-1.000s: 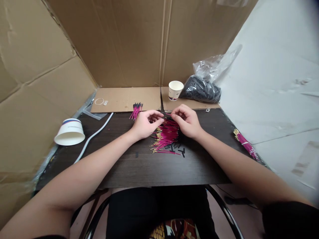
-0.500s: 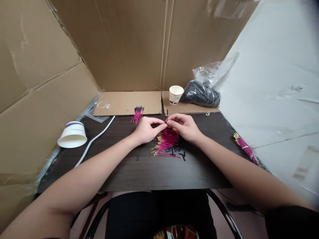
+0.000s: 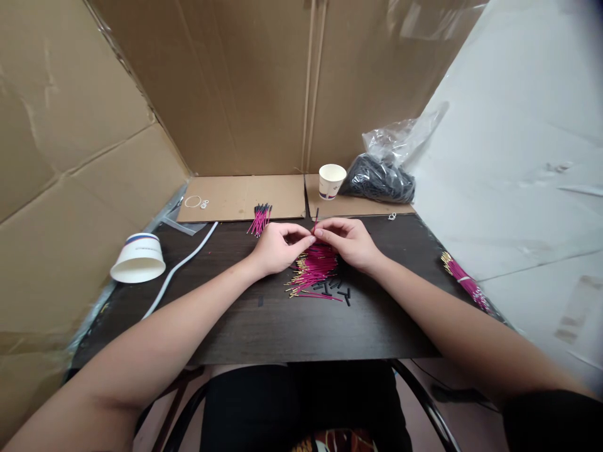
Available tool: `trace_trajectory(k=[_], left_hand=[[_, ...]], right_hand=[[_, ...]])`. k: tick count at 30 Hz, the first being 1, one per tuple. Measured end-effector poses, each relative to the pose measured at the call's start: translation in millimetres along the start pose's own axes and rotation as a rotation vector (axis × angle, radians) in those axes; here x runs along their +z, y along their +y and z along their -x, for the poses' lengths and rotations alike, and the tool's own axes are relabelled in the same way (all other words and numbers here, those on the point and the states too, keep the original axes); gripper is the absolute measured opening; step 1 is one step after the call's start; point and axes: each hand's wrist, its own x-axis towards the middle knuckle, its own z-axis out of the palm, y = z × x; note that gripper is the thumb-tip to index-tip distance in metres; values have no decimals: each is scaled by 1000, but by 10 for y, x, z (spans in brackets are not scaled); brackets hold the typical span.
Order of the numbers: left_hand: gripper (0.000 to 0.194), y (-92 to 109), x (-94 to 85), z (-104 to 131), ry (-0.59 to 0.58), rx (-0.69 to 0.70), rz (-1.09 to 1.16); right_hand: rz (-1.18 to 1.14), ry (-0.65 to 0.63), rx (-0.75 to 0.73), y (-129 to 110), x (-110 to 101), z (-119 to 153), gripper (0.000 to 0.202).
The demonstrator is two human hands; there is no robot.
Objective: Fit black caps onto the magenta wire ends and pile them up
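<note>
Through the head view I had both hands pinched narrow, thumb against forefinger, the left hand (image 3: 277,249) and the right hand (image 3: 352,242) meeting tip to tip on one pink wire (image 3: 315,221). It stood roughly upright above the fingertips, its black sleeve (image 3: 317,212) topmost; its lower end was hidden in the pinch, so I could not tell how much of the grip each hand carried. I judged the step to be finishing the fit of that sleeve on the wire. Done well, it called for a low, steady hold with one hand and a straight push along the wire with the other, since a sideways press might have bent so thin a piece. A light tug afterwards seemed a sensible check.

Just below the hands lay the pile of pink wires (image 3: 315,271), gold ends mostly leftward, and at its near right edge the loose black sleeves (image 3: 335,287); keeping the wrists raised looked wise, to avoid scattering either. Beyond the left hand, a small group of sleeved wires (image 3: 259,220) lay at the far side of the table (image 3: 292,333). Farther out sat a paper cup (image 3: 331,182), with a bag of black pieces (image 3: 379,179) just beside it, and a tied bundle (image 3: 464,280) near the right edge.
</note>
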Motion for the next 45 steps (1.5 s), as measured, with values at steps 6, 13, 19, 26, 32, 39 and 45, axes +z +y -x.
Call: trace_trajectory(k=[6, 13, 19, 26, 32, 39, 45], left_hand=[[16, 45, -211, -78, 223, -63, -555], [15, 73, -484, -193, 180, -352, -1048], [21, 66, -546, -233, 150, -413, -1142], [23, 50, -572, -247, 137, -431, -1151], [18, 22, -596, -233, 183, -375, -1112], [11, 82, -452, -181, 151, -191, -829], [15, 121, -275, -82, -134, -185, -717]], right_hand=[[196, 68, -50, 96, -54, -21, 31], [540, -10, -287, 66, -78, 31, 16], [736, -60, -425, 40, -132, 30, 11], [811, -133, -366, -5, -195, 18, 9], [862, -255, -334, -90, -247, 27, 8], [897, -323, -276, -104, -253, 37, 6], [894, -322, -270, -74, -243, 36, 10]])
